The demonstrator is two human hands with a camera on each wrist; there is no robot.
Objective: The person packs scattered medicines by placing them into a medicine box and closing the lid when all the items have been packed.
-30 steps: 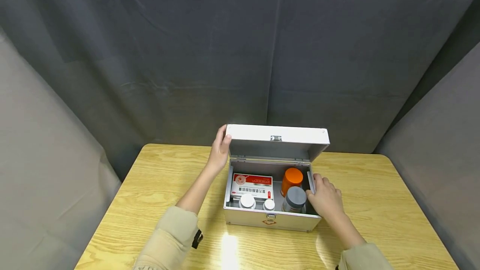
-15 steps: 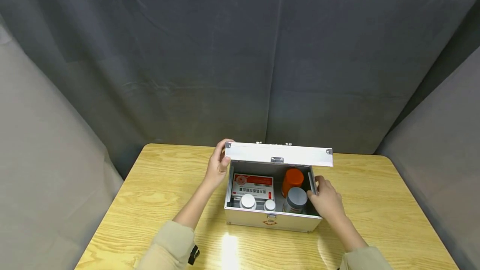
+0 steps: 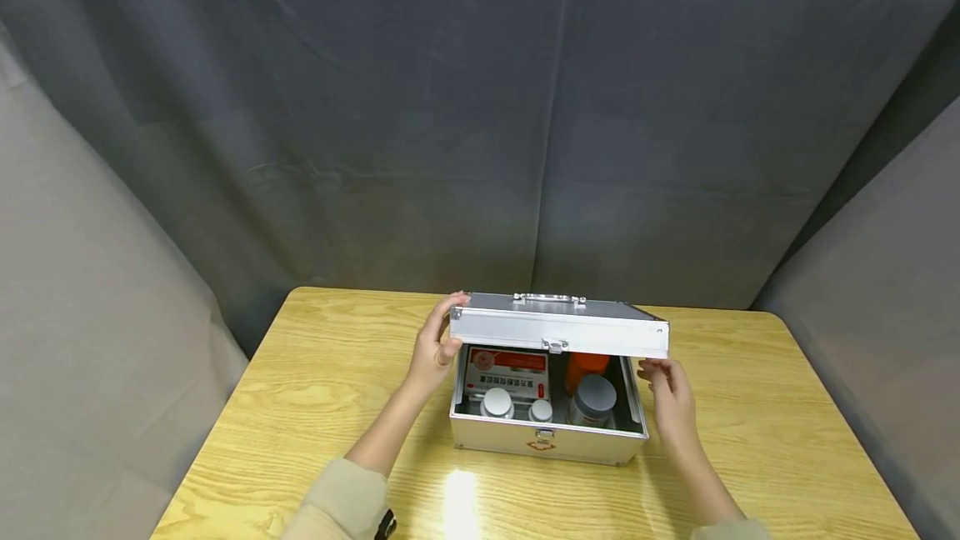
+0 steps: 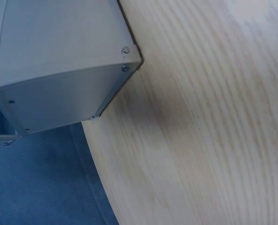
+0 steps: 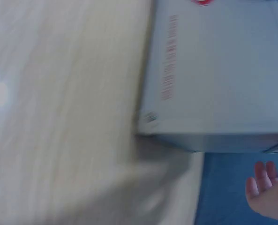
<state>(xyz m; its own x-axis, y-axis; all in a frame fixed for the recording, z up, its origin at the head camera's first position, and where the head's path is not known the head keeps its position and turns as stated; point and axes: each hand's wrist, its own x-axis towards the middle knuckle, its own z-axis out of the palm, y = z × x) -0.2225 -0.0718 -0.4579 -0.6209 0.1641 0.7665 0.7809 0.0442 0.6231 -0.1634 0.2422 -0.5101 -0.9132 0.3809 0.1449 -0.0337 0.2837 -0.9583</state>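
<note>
A silver first-aid case (image 3: pixel 495 436) with a red cross on its front stands on the table, its hinged lid (image 3: pixel 510 328) tilted partway down. At the lid's left end my left hand (image 3: pixel 431 357) grips it, fingers over the top and thumb at the lower edge. My right hand (image 3: pixel 674 411) is beside the case, fingertips just under the lid's right corner, holding nothing. Inside are a red-and-white medicine box (image 3: pixel 506 373), two white-capped bottles (image 3: pixel 497 403), a grey-capped jar (image 3: pixel 596 396) and an orange bottle (image 3: pixel 583 369), its top hidden by the lid.
The wooden table (image 3: pixel 300 373) reaches its back edge just behind the case. A dark grey curtain (image 3: pixel 375 148) hangs behind, with pale cloth (image 3: pixel 97 315) at the sides. A metal handle (image 3: pixel 549 298) sits on the lid's top.
The lid has swung forward and down with my left hand, bringing its top and handle into sight. My right hand has left the case's right rim and risen toward the lid's corner.
</note>
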